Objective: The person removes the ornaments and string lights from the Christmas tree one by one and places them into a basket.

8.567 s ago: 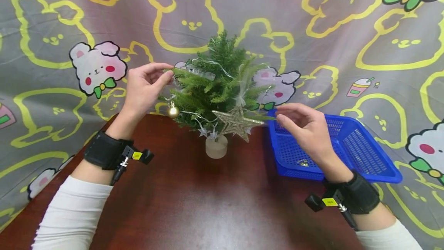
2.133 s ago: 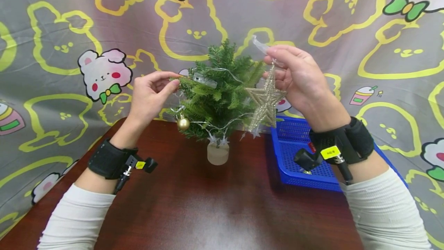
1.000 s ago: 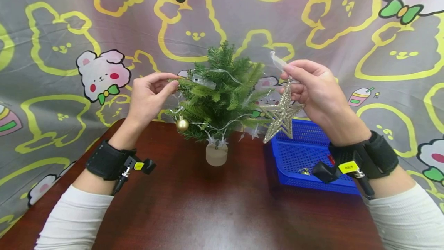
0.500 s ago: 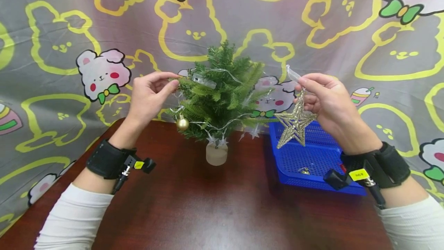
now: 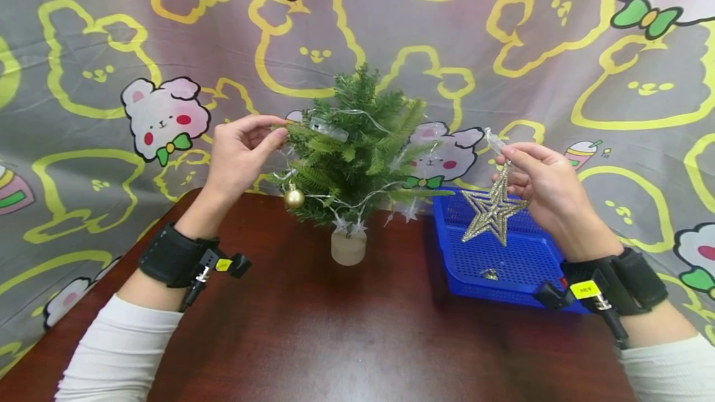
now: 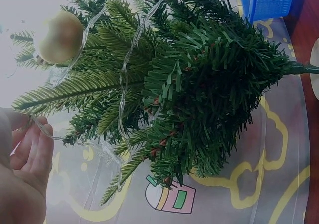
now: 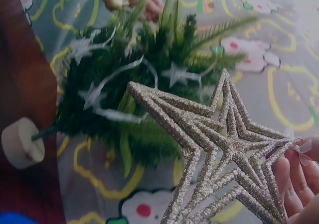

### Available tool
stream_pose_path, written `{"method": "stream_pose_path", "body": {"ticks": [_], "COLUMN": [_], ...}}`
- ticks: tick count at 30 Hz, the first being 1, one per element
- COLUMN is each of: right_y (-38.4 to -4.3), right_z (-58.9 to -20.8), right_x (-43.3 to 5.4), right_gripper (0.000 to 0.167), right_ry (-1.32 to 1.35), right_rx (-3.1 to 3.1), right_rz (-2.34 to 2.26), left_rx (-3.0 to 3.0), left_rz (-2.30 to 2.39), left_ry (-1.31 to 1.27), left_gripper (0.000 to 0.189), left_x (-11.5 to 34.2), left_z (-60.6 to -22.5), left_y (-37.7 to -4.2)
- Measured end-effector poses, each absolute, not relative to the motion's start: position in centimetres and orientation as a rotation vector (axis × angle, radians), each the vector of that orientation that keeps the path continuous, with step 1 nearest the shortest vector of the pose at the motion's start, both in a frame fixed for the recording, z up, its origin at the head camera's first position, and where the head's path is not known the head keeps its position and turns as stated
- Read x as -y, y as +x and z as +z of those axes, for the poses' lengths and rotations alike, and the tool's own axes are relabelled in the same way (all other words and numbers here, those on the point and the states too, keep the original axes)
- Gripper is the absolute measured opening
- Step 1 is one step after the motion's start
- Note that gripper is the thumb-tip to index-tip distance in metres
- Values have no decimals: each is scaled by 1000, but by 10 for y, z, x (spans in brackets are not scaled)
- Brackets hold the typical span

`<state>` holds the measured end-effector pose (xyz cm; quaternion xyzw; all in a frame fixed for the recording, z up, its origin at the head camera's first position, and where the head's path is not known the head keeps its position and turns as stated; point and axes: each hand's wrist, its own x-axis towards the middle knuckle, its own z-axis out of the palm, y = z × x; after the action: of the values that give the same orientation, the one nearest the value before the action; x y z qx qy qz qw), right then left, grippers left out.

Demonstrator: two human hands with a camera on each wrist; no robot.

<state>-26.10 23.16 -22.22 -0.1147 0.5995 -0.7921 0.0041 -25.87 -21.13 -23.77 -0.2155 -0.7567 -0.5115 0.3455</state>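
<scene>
A small artificial Christmas tree (image 5: 357,147) on a round pale wooden base (image 5: 349,247) stands on the table. At its left side my left hand (image 5: 241,151) pinches the tip of a green branch (image 6: 55,97) between thumb and index finger. Below that hand hangs a gold ball ornament (image 5: 293,198). My right hand (image 5: 550,185) pinches the whitish ribbon (image 5: 494,141) of a glittery gold star ornament (image 5: 494,208), which hangs above the basket, apart from the tree. Clear string lights with star-shaped bulbs (image 5: 410,211) wrap the branches, and a clear battery box (image 5: 328,131) rests among them.
A blue perforated plastic basket (image 5: 454,278) stands right of the tree, with a small gold item (image 5: 490,275) inside. Behind everything hangs a grey curtain (image 5: 212,36) printed with cartoon rabbits. The dark brown table (image 5: 313,321) extends in front of the tree.
Since the oldest frame, my right hand has taken the star off the tree's right side. Over the last second it has carried it right and down over the basket. My left hand stays at the branch.
</scene>
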Motion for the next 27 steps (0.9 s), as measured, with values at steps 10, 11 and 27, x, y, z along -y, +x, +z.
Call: {"method": "stream_pose_path", "body": {"ticks": [10,11,27], "right_y": [-268,-268,-274], "right_z": [-253,-256,-296], "right_x": [-254,-255,-295], "right_gripper": [9,9,9], "right_ry": [-223,-220,40], "right_rx": [-1895,-1888,-1926], "right_rz": [-2500,-2505,-2546], "left_rx": [1967,1964,1958], "left_rz": [-1344,-1343,-1334], "left_ry": [-549,-550,-552], "left_gripper": [20,20,20], "left_x": [211,212,212], "left_z": [-239,-238,-239], "left_y": [-259,-259,-259]}}
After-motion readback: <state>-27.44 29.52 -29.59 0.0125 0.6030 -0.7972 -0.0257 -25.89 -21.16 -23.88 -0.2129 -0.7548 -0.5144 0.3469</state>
